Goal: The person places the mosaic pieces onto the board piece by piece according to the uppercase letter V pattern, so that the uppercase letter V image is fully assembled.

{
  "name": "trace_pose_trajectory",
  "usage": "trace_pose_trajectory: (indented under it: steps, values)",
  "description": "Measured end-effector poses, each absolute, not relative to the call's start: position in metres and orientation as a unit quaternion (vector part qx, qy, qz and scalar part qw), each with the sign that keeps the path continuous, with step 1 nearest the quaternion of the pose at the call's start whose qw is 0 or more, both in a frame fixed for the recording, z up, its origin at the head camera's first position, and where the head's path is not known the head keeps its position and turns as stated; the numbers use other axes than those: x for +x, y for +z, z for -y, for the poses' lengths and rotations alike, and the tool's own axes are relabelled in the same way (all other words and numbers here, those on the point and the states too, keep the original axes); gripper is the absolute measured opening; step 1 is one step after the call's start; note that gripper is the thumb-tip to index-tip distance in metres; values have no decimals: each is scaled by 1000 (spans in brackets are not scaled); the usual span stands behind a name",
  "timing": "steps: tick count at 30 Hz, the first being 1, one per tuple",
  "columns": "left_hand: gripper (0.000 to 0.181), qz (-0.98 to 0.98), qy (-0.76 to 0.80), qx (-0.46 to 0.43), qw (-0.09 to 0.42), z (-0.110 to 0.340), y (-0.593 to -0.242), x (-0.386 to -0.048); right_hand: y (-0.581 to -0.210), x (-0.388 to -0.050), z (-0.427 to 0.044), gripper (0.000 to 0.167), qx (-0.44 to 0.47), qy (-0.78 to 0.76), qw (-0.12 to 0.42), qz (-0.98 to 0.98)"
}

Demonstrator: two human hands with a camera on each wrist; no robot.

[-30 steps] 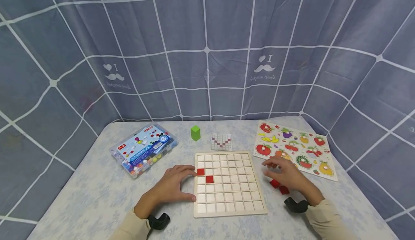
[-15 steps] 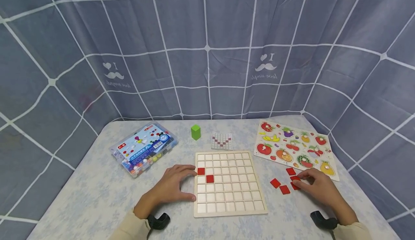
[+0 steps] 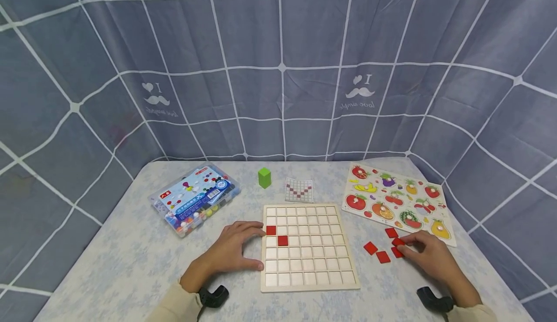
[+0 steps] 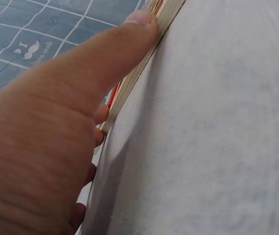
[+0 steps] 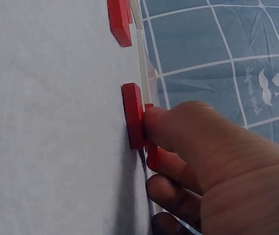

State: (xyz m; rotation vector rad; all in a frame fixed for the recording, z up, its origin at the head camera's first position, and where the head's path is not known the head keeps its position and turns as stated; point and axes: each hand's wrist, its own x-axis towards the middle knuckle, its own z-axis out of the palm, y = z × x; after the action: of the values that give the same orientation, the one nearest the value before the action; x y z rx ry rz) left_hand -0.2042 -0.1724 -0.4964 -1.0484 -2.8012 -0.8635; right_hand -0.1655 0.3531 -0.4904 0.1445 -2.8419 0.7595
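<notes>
A wooden grid board [image 3: 311, 265] lies in the middle of the table in the head view. Two red square tiles sit in its left part, one of them an inner tile [image 3: 283, 241]. My left hand [image 3: 232, 249] rests against the board's left edge, thumb and fingers spread apart along it; the left wrist view shows the thumb [image 4: 129, 36] touching the rim. Right of the board, several loose red tiles [image 3: 371, 248] lie on the table. My right hand [image 3: 428, 254] pinches one red tile [image 5: 152, 156] between thumb and index finger, another tile [image 5: 133, 115] close by the thumb.
Behind the board lie a small pattern card [image 3: 299, 190] and a green block [image 3: 264, 178]. A clear case of coloured pieces [image 3: 196, 198] is at the back left, a fruit puzzle board [image 3: 398, 201] at the back right. A curtain [image 3: 283, 95] surrounds the table's back and sides.
My right hand has moved right and towards me, from beside the board to the loose tiles, uncovering several. The left hand has stayed at the board's edge.
</notes>
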Motion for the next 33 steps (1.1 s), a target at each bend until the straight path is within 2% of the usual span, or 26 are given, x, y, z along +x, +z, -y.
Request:
trace_pose_trajectory:
  steps: [10, 20, 33]
  values:
    - [74, 901, -278, -333, 13, 173, -500, -205, -493, -164, -353, 24, 36, 261, 97, 960]
    - [73, 903, -281, -326, 9, 172, -500, -205, -492, -164, -353, 24, 81, 235, 144, 958]
    - [73, 906, -276, -322, 3, 171, -498, -205, -478, -171, -332, 28, 107, 254, 116, 954]
